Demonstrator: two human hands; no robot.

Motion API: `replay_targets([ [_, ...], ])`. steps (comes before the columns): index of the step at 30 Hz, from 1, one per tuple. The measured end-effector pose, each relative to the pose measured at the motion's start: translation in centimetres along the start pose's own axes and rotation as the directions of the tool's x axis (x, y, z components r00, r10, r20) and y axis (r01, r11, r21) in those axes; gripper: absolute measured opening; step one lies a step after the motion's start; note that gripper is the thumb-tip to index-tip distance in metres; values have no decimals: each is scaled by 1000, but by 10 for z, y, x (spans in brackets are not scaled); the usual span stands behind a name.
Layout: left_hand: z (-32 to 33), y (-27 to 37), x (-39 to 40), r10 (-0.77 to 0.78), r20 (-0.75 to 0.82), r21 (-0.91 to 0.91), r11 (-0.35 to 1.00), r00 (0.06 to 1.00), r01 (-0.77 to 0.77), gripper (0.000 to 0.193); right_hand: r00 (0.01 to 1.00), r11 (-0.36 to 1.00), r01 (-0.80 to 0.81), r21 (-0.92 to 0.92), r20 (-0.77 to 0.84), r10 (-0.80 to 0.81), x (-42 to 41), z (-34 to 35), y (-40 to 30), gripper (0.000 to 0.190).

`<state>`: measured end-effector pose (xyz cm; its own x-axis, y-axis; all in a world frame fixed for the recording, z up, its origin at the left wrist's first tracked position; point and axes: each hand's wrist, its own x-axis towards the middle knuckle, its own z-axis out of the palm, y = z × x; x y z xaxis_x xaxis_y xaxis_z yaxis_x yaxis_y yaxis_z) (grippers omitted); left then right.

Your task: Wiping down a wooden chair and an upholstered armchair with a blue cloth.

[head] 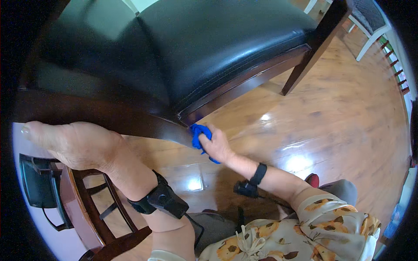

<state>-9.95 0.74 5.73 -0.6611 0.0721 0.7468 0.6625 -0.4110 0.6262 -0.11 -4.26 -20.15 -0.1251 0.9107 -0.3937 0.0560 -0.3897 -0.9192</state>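
Before me is a chair with a black leather-like seat (235, 42) and a dark wooden frame. My right hand (217, 143) grips a crumpled blue cloth (200, 134). The cloth touches the dark wooden back post (153, 129), just below the corner of the seat. Closer to the camera, my left hand (85, 143) holds the same post farther up, its thumb pointing left. The fingers of that hand are mostly hidden.
A second wooden chair (111, 195) stands at the lower left, near a black object (39, 182) with a cord-like loop. At the upper right is a white chair with grey upholstery (369, 16). Wood-look flooring (333, 130) stretches to the right.
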Motion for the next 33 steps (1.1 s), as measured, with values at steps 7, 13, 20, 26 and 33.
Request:
replay_targets([
  [7, -2, -13, 6, 173, 67, 4, 985, 983, -173, 63, 571, 642, 677, -360, -294, -767, -43, -3, -41, 43],
  [13, -3, -18, 13, 210, 84, -47, 977, 974, -207, 63, 422, 445, 770, -456, -159, -893, -71, -14, -86, 48],
  [20, -3, -12, 8, 41, 69, 19, 999, 997, -42, 62, 116, 50, 723, -689, 50, -992, -37, -38, -113, 24],
  [26, -5, -13, 9, 60, 141, 28, 998, 988, -65, 58, -79, 52, 480, -876, -103, -992, 4, -111, -92, 27],
  [33, -3, 33, 4, 551, 48, -172, 826, 833, -536, 44, -174, 466, 323, -824, -536, -826, 13, -219, -87, 45],
])
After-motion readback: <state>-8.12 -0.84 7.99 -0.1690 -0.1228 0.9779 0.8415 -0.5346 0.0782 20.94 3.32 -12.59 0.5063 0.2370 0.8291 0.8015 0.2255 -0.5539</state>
